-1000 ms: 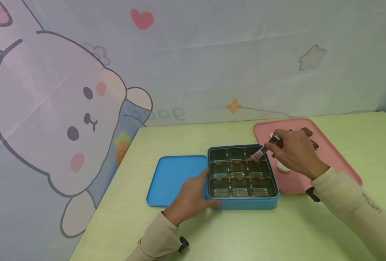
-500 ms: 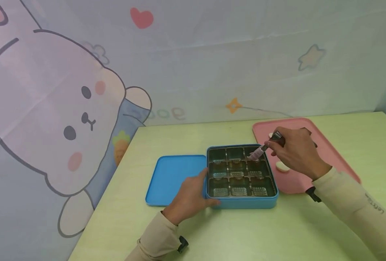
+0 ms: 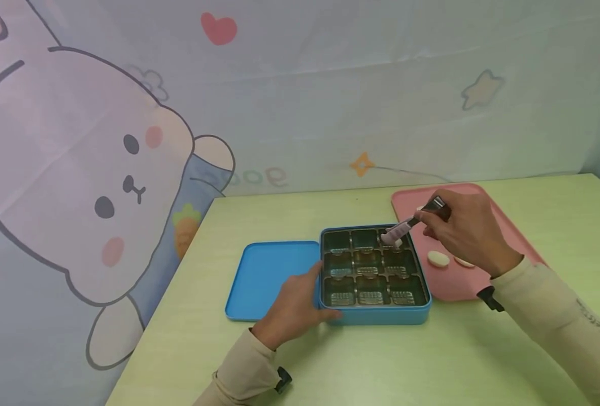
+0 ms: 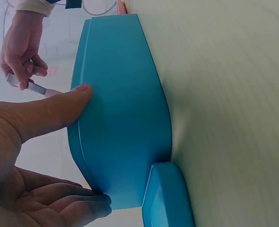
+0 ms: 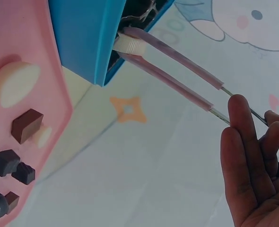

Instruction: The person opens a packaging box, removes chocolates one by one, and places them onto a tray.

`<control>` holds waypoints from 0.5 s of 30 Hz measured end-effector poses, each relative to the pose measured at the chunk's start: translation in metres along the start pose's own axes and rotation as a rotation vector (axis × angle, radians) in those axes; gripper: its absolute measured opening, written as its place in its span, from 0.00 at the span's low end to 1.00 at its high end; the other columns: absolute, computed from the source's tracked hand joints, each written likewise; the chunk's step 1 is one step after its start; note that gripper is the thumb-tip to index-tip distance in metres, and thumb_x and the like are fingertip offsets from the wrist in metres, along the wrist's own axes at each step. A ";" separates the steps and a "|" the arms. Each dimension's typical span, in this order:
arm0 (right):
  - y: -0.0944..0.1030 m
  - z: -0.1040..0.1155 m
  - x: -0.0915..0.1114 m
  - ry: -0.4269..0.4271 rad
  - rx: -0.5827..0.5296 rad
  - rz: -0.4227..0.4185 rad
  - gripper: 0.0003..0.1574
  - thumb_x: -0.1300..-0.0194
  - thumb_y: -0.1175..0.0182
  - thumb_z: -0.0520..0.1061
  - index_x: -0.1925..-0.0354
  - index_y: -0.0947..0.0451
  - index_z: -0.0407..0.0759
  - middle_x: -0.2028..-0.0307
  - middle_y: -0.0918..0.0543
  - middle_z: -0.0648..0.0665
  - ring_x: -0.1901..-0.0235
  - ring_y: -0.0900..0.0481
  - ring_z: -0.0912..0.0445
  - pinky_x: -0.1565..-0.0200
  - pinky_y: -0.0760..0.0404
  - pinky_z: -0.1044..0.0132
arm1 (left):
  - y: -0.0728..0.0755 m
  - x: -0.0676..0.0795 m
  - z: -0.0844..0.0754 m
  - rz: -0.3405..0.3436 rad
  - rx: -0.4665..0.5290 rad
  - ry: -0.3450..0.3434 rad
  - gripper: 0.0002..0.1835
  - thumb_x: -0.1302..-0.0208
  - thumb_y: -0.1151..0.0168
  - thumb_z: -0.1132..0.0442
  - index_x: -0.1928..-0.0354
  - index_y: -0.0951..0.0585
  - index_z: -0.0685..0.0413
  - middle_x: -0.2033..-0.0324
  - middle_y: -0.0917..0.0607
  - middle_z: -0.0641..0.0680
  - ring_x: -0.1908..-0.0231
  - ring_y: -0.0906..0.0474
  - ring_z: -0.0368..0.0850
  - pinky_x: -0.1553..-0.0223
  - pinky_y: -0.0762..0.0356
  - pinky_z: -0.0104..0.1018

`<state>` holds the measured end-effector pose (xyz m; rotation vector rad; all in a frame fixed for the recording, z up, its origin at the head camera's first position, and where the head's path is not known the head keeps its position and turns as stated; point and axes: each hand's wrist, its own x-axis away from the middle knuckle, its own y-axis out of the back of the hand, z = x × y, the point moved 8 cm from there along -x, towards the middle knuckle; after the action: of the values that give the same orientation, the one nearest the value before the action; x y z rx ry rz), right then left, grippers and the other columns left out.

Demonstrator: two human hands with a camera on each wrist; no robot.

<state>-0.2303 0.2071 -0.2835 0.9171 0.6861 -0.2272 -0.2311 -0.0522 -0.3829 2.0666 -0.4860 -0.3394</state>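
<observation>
A blue square tin box holds a liner with several compartments. My left hand rests at its front left corner, thumb on the front wall and fingers along the left side. In the left wrist view the thumb lies straight against the blue wall. My right hand pinches the dark handle of pink-tipped tongs over the far right compartment. Between the tong tips, the right wrist view shows a white ridged chocolate at the box's rim.
Right of the box lies a pink tray bearing white chocolates and brown chocolates. A blue lid lies flat at the box's left. A printed cloth hangs behind the table.
My right hand has shifted slightly right, and the tong tips have risen a little within the far right compartment. A white chocolate now shows at the tips. The left hand stays in place.
</observation>
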 end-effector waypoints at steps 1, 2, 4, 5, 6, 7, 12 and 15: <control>0.002 0.001 0.000 0.000 -0.001 -0.003 0.08 0.38 0.31 0.37 0.73 0.20 0.39 0.82 0.14 0.49 0.83 0.26 0.75 0.77 0.32 0.71 | 0.000 0.000 0.000 0.001 -0.001 -0.001 0.54 0.50 0.19 0.52 0.26 0.38 0.62 0.50 0.12 0.61 0.46 0.17 0.58 0.47 0.19 0.50; 0.003 0.001 0.000 0.001 -0.001 -0.005 0.08 0.38 0.31 0.38 0.73 0.20 0.39 0.82 0.14 0.49 0.83 0.26 0.76 0.77 0.31 0.72 | 0.001 0.000 0.000 0.001 0.000 -0.002 0.54 0.50 0.19 0.52 0.26 0.39 0.62 0.49 0.13 0.62 0.46 0.17 0.58 0.47 0.19 0.50; 0.007 0.002 0.000 -0.002 -0.005 -0.010 0.08 0.38 0.31 0.38 0.72 0.20 0.40 0.83 0.14 0.49 0.83 0.27 0.78 0.77 0.32 0.72 | 0.001 0.000 -0.001 0.001 -0.001 -0.005 0.54 0.50 0.19 0.52 0.26 0.39 0.63 0.49 0.13 0.62 0.46 0.17 0.58 0.47 0.19 0.50; 0.008 0.002 0.000 -0.006 -0.009 -0.013 0.07 0.38 0.31 0.39 0.72 0.19 0.40 0.82 0.14 0.48 0.83 0.27 0.78 0.76 0.32 0.73 | 0.001 0.000 -0.001 0.001 -0.002 -0.004 0.54 0.50 0.20 0.51 0.26 0.39 0.63 0.49 0.13 0.62 0.46 0.17 0.58 0.47 0.19 0.50; 0.010 0.002 0.000 -0.011 -0.012 -0.014 0.07 0.38 0.31 0.39 0.71 0.19 0.40 0.82 0.13 0.48 0.83 0.26 0.79 0.76 0.32 0.73 | 0.001 0.000 -0.001 0.001 0.000 -0.005 0.54 0.50 0.20 0.51 0.26 0.39 0.63 0.49 0.13 0.62 0.46 0.17 0.58 0.47 0.19 0.50; 0.011 0.002 0.001 -0.015 -0.011 -0.016 0.07 0.38 0.31 0.39 0.71 0.18 0.40 0.82 0.13 0.48 0.83 0.26 0.79 0.76 0.32 0.73 | 0.001 0.000 -0.001 0.001 0.002 -0.004 0.54 0.50 0.20 0.51 0.26 0.39 0.63 0.49 0.13 0.62 0.46 0.17 0.58 0.47 0.19 0.50; 0.020 0.002 0.002 -0.011 0.012 -0.031 0.05 0.38 0.30 0.39 0.69 0.18 0.40 0.81 0.13 0.48 0.84 0.28 0.79 0.79 0.35 0.74 | 0.001 0.002 0.000 0.011 0.015 0.009 0.54 0.49 0.20 0.51 0.25 0.39 0.62 0.45 0.14 0.61 0.42 0.18 0.59 0.44 0.20 0.51; 0.026 0.000 0.003 -0.010 0.015 -0.045 0.04 0.38 0.31 0.38 0.67 0.18 0.39 0.81 0.12 0.46 0.85 0.29 0.79 0.80 0.33 0.75 | 0.001 0.003 0.002 0.021 0.016 0.031 0.55 0.49 0.20 0.51 0.25 0.40 0.62 0.42 0.16 0.63 0.39 0.21 0.61 0.41 0.21 0.52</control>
<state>-0.2157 0.2225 -0.2689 0.9149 0.6969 -0.2768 -0.2294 -0.0552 -0.3832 2.0775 -0.4929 -0.2908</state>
